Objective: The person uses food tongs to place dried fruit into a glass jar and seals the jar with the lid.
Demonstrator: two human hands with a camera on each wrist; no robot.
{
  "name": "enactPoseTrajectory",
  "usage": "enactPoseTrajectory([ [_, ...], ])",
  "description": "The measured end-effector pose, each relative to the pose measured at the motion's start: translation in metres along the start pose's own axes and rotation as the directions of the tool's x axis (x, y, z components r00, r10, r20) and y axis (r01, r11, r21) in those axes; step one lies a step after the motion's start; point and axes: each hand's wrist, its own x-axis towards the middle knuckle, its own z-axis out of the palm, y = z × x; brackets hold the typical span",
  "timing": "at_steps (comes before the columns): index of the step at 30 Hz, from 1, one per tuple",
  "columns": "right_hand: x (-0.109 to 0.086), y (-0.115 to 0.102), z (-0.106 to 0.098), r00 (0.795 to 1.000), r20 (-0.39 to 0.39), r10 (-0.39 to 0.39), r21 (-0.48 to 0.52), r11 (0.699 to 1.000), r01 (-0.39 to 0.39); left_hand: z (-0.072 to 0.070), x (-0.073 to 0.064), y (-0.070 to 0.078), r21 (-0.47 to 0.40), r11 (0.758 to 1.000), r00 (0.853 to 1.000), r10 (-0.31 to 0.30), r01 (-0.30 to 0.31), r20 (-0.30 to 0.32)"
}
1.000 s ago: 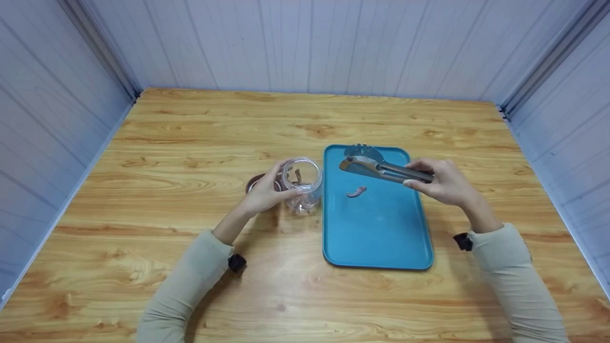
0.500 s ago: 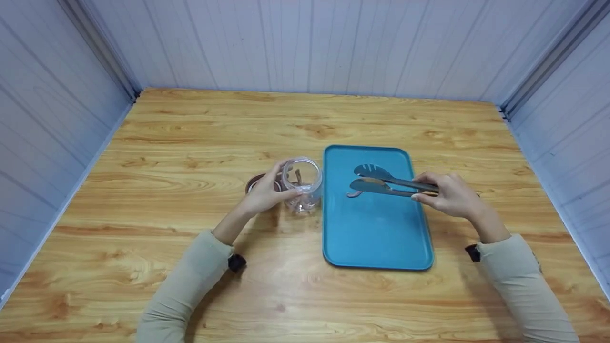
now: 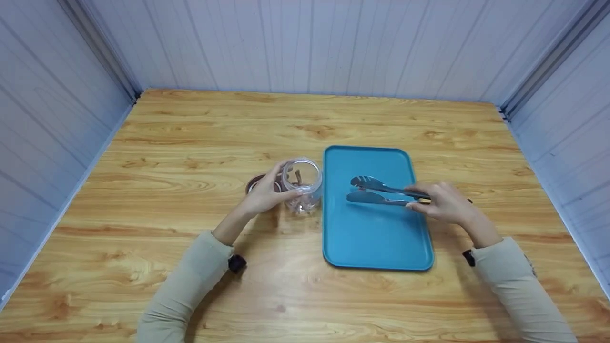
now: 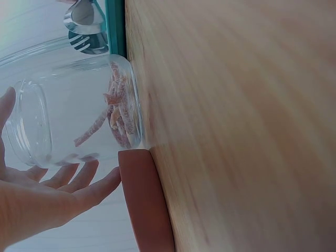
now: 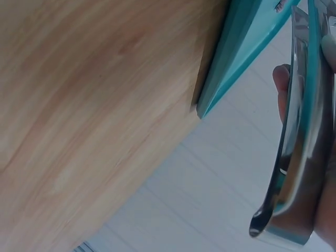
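Note:
My left hand (image 3: 262, 194) holds a clear jar (image 3: 305, 204) upright on the table, thumb on the near side and fingers around the far side. Its mouth is uncovered. Several pinkish, sugary-looking dried strips (image 4: 119, 107) lie at the bottom of the jar in the left wrist view. My right hand (image 3: 444, 204) grips metal tongs (image 3: 369, 197) by the arms, thumb opposite fingers. Their forked and smooth ends stand apart, low over the blue tray (image 3: 376, 243). Between these ends a strip (image 3: 361, 189) is mostly hidden; whether the tongs touch it I cannot tell.
A reddish-brown round lid (image 4: 144, 202) lies on the table beside the jar, partly behind my left hand. The tray stands close to the jar's right. Pale panel walls (image 3: 305, 47) enclose the wooden table (image 3: 214, 128) at the back and sides.
The right hand has turned the tongs, and their ends have spread and come down over the strip on the tray. My left hand and the jar have stayed in place.

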Motion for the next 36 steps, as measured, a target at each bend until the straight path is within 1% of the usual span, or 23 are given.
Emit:
enactPoseTrajectory([
  [7,0.002,-0.003,0.003,1.0,0.012,0.002,-0.044,0.999,-0.001,-0.002,-0.011,0.028,-0.023,1.0,1.0,-0.013,0.013,0.024],
  [10,0.003,-0.005,0.004,1.0,0.009,0.002,-0.051,0.999,-0.001,-0.002,-0.012,0.031,-0.017,1.0,1.0,-0.016,0.016,0.027],
  [12,0.003,-0.006,0.005,1.0,0.004,-0.003,-0.053,0.999,0.004,-0.002,-0.011,0.03,-0.017,1.0,1.0,-0.009,0.009,0.025],
  [17,0.004,-0.005,0.006,1.0,-0.018,-0.022,-0.064,0.998,0.021,-0.001,-0.003,0.008,-0.027,1.0,1.0,-0.005,0.006,0.024],
  [19,0.003,-0.005,0.007,0.999,-0.023,-0.023,-0.068,0.997,0.021,0.0,0.0,-0.001,-0.036,0.999,1.0,-0.013,0.014,0.023],
  [21,0.003,-0.005,0.007,0.999,-0.026,-0.021,-0.069,0.997,0.019,0.0,0.001,-0.003,-0.037,0.999,1.0,-0.012,0.013,0.02],
  [28,0.004,-0.003,0.008,0.999,-0.041,-0.035,-0.054,0.998,0.033,0.0,0.001,-0.004,-0.043,0.999,1.0,0.005,-0.005,0.008],
  [30,0.004,-0.002,0.008,0.998,-0.044,-0.037,-0.045,0.998,0.035,-0.001,-0.002,0.005,-0.043,0.999,1.0,-0.002,0.002,0.011],
  [33,0.004,-0.001,0.009,0.998,-0.044,-0.034,-0.025,0.999,0.033,-0.001,-0.002,0.006,-0.029,1.0,1.0,-0.006,0.006,0.011],
  [35,0.003,0.0,0.009,0.999,-0.045,-0.03,-0.006,1.0,0.03,-0.001,-0.002,0.006,-0.027,1.0,1.0,-0.01,0.01,0.01],
  [36,0.003,0.0,0.009,0.999,-0.044,-0.025,0.007,1.0,0.025,0.0,-0.001,0.002,-0.026,1.0,1.0,-0.004,0.004,0.007],
])
